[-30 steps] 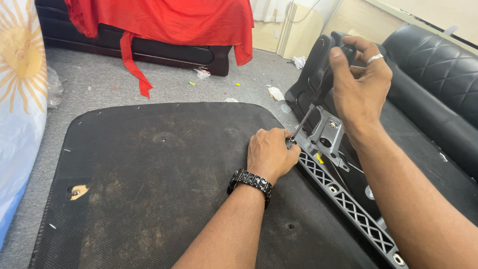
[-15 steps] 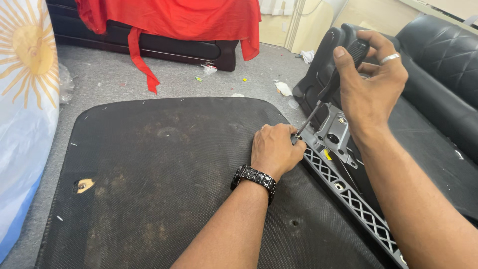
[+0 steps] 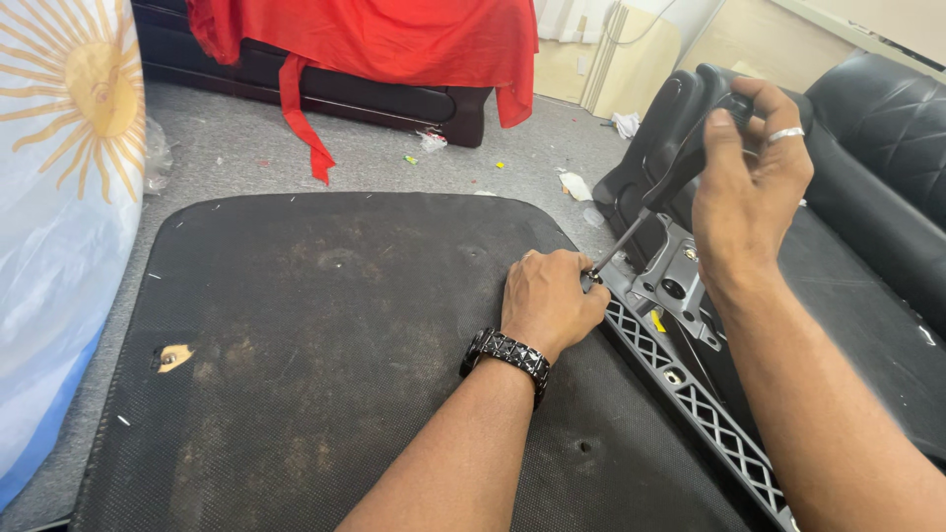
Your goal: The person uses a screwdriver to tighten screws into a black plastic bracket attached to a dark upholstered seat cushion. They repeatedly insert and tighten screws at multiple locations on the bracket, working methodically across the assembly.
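Observation:
My right hand [image 3: 749, 197], wearing a silver ring, grips the black handle of a screwdriver [image 3: 680, 172] held at a slant. Its thin shaft runs down-left to a tip at the edge of a black fabric-covered panel [image 3: 325, 325]. My left hand [image 3: 550, 300], with a black studded wristband, rests fisted on that panel and pinches around the screwdriver tip. Just right of the tip lies a grey metal bracket [image 3: 680, 281] with holes, joined to a grey lattice rail [image 3: 709, 414] running down-right.
A black leather seat [image 3: 877, 128] rises at the right. A red cloth [image 3: 394, 44] drapes over a dark sofa at the top. A white and blue fabric with a yellow sun print [image 3: 59, 197] stands at the left. Scraps litter the grey carpet [image 3: 463, 158].
The view has shifted slightly. My right hand sits a little higher on the screwdriver handle. My left hand stays at the tip.

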